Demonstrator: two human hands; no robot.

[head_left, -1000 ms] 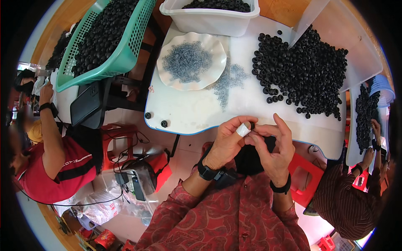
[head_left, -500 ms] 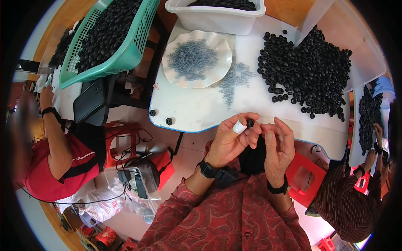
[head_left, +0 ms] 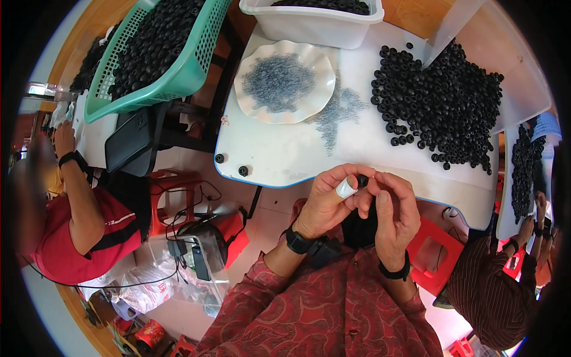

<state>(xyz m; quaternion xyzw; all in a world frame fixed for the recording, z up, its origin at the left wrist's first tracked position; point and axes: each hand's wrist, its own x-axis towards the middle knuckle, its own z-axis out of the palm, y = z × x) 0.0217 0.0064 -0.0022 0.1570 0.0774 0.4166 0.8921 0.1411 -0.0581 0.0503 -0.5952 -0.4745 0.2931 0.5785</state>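
My left hand pinches a small black ring-shaped piece between thumb and fingers. White tape is wrapped round the thumb of that hand. My right hand is close on the right, its fingers bent and their tips against the black piece and the left fingertips. Whatever may be between the right fingertips is too small to make out. Both hands are above the front edge of the white table. Ahead of them a wavy-rimmed white plate bears a heap of tiny grey rings.
Many black pieces spill from a clear bin. Loose grey rings lie beside the plate. A white tub and a green basket hold more black pieces. People work at the left and right.
My right hand's fingers have bent inward and come against the black piece in my left hand. The left hand has shifted slightly to the right. The view has moved a little.
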